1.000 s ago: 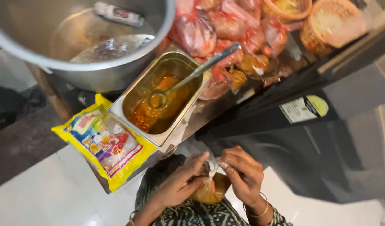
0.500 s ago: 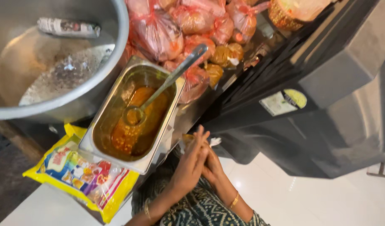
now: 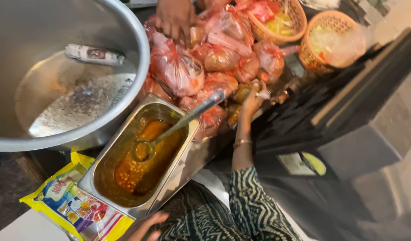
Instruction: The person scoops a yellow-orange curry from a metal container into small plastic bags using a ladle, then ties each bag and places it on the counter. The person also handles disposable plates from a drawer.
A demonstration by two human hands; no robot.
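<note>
Head view: right hand grips a small curry bag at pile edge, 1 o'clock of curry tray; left hand fingers open, idle; bag may slip off.

R hand now out at bag pile w/ small bag, L hand dropped low

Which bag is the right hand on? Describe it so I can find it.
Start at the rectangular steel pan of orange curry. Right of its ladle lies a heap of tied bags. The right hand touches a small brownish bag at the heap's near right edge, darker than its pink neighbours.
</note>
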